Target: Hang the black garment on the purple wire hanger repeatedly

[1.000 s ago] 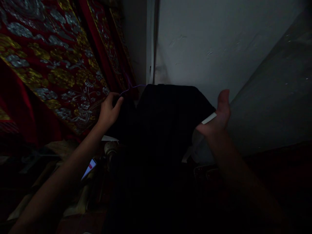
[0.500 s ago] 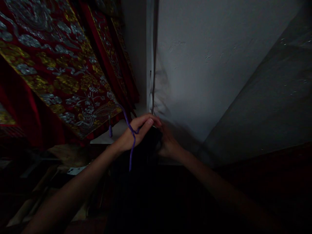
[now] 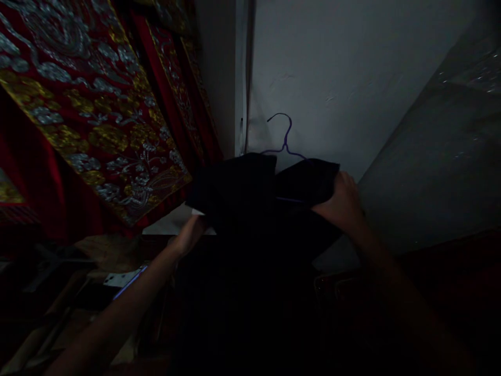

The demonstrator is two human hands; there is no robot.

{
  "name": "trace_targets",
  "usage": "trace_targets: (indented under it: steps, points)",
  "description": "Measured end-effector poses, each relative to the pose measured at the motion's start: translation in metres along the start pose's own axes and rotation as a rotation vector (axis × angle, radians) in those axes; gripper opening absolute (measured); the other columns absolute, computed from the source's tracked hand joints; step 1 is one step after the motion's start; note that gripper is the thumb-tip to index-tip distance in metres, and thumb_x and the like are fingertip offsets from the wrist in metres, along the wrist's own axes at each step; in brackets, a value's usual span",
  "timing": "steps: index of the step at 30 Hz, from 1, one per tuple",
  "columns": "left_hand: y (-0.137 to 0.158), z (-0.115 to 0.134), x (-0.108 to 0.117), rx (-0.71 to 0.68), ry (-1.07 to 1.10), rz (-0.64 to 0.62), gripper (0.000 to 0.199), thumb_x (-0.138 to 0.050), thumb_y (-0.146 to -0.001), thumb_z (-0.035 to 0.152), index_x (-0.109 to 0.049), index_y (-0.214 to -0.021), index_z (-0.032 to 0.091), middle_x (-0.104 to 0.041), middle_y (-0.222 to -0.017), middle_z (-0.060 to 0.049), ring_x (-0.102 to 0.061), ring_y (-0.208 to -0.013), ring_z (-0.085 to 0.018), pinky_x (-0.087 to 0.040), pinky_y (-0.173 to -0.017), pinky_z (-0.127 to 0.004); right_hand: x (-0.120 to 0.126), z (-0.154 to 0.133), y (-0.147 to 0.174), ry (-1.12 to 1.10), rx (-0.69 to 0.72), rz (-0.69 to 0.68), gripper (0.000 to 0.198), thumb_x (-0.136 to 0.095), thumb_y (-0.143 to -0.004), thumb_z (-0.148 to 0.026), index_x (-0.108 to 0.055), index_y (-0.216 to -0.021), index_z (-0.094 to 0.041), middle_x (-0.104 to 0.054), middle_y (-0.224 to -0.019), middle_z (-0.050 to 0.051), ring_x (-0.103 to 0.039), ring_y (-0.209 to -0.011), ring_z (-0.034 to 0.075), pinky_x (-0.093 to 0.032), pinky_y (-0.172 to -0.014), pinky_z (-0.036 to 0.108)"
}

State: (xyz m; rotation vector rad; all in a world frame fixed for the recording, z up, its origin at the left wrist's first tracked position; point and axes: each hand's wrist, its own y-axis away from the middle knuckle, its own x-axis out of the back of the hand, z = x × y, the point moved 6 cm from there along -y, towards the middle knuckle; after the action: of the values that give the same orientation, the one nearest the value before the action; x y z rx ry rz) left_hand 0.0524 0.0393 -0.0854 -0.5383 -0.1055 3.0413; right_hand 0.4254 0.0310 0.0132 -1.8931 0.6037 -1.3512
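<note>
A dark garment (image 3: 242,203), nearly black, hangs spread on a purple clothes hanger (image 3: 286,143). The hanger's hook stands up above the neck opening, against the pale wall, and its lower bar shows inside the opening. At the garment's left edge is my left hand (image 3: 190,235), closed on the cloth, its fingertips hidden behind the fabric. My right hand (image 3: 342,204) grips the right shoulder edge, with its thumb on the near side. The lower part of the garment is lost in deep shadow.
Red cloth (image 3: 117,122) embroidered in gold and silver hangs at the left. A pale wall (image 3: 332,68) stands ahead, with a vertical strip (image 3: 240,68) along it. Clear plastic sheeting (image 3: 450,141) covers the right side. Dim clutter (image 3: 105,250) lies at lower left.
My hands were close together at the middle, with a purple cord-like piece across my left hand. Now they are wide apart at the garment's two sides, and the hanger's hook stands upright.
</note>
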Motion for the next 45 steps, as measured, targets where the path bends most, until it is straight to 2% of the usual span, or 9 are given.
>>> trace_targets:
  steps: [3, 8, 16, 19, 22, 29, 32, 37, 45]
  points:
    - [0.005, -0.02, 0.006, 0.051, 0.04, -0.082, 0.066, -0.065, -0.081, 0.072, -0.07, -0.122, 0.02, -0.068, -0.135, -0.013, -0.052, -0.139, -0.034, -0.035, -0.12, -0.05, 0.002, -0.013, -0.029, 0.025, 0.001, 0.022, 0.08, -0.08, -0.064, -0.044, -0.052, -0.133, -0.013, -0.06, -0.12, 0.019, -0.056, -0.112, 0.04, -0.045, -0.097, 0.054]
    - [0.017, -0.036, 0.011, 0.011, -0.098, 0.156, 0.058, -0.084, -0.075, 0.05, -0.067, -0.123, 0.021, -0.07, -0.131, -0.011, -0.058, -0.133, -0.033, -0.044, -0.115, -0.048, -0.008, -0.071, -0.048, -0.051, 0.117, -0.03, 0.086, -0.08, -0.065, -0.04, -0.05, -0.142, -0.015, -0.059, -0.125, 0.019, -0.055, -0.116, 0.04, -0.044, -0.1, 0.054]
    - [0.056, -0.062, 0.012, -0.069, 0.041, 0.403, 0.053, -0.085, -0.076, 0.038, -0.065, -0.123, 0.024, -0.069, -0.133, -0.008, -0.057, -0.135, -0.029, -0.042, -0.119, -0.045, -0.012, -0.098, 0.046, -0.291, 0.057, 0.105, 0.074, -0.064, -0.073, -0.029, -0.05, -0.145, -0.022, -0.045, -0.153, 0.015, -0.034, -0.145, 0.04, -0.034, -0.113, 0.062]
    - [0.072, -0.074, 0.004, 0.026, 0.173, 0.462, 0.052, -0.084, -0.077, 0.029, -0.063, -0.124, 0.024, -0.071, -0.129, -0.008, -0.061, -0.131, -0.028, -0.047, -0.115, -0.045, -0.043, -0.11, 0.092, -0.644, -0.223, 0.148, 0.035, -0.057, -0.085, -0.037, -0.068, -0.113, -0.019, -0.07, -0.113, 0.013, -0.064, -0.11, 0.03, -0.05, -0.095, 0.047]
    - [0.093, -0.077, -0.004, 0.067, 0.262, 0.549, 0.056, -0.081, -0.077, 0.021, -0.06, -0.128, 0.025, -0.072, -0.127, -0.007, -0.064, -0.127, -0.028, -0.051, -0.111, -0.046, -0.112, -0.128, 0.131, -0.946, -0.658, -0.179, 0.04, -0.055, -0.086, -0.054, -0.059, -0.066, -0.02, -0.056, -0.055, 0.001, -0.055, -0.055, 0.017, -0.045, -0.057, 0.03]
    - [0.111, -0.079, -0.007, 0.098, 0.241, 0.525, 0.054, -0.079, -0.079, 0.023, -0.06, -0.129, 0.024, -0.074, -0.119, -0.008, -0.07, -0.116, -0.027, -0.055, -0.105, -0.042, -0.164, -0.146, 0.161, -1.066, -0.815, -0.404, 0.044, -0.06, -0.071, -0.058, -0.05, -0.048, -0.022, -0.047, -0.043, -0.001, -0.044, -0.043, 0.012, -0.03, -0.045, 0.025]
    - [0.112, -0.077, 0.013, -0.036, 0.1, 0.597, 0.049, -0.08, -0.079, 0.031, -0.061, -0.123, 0.024, -0.07, -0.121, -0.008, -0.067, -0.117, -0.025, -0.051, -0.107, -0.041, -0.155, -0.14, 0.181, -1.075, -0.895, -0.411, 0.046, -0.056, -0.072, -0.062, -0.053, -0.051, -0.021, -0.049, -0.043, -0.001, -0.044, -0.041, 0.012, -0.032, -0.044, 0.026]
    - [0.137, -0.051, 0.031, -0.643, -0.335, 0.767, 0.06, -0.083, -0.076, 0.033, -0.052, -0.127, 0.025, -0.053, -0.133, -0.008, -0.054, -0.124, -0.024, -0.044, -0.11, -0.04, -0.13, -0.126, 0.205, -1.1, -0.988, -0.352, 0.051, -0.059, -0.074, -0.066, -0.055, -0.053, -0.02, -0.047, -0.045, -0.001, -0.044, -0.043, 0.012, -0.035, -0.047, 0.026]
    - [0.101, -0.095, -0.049, -0.276, -0.559, 0.006, 0.021, -0.064, -0.086, 0.021, -0.066, -0.107, 0.021, -0.07, -0.105, -0.006, -0.066, -0.101, -0.023, -0.051, -0.093, -0.035, -0.113, -0.139, 0.196, -1.181, -0.917, -0.356, 0.053, -0.066, -0.08, -0.067, -0.053, -0.059, -0.02, -0.048, -0.052, -0.002, -0.043, -0.05, 0.012, -0.035, -0.052, 0.028]
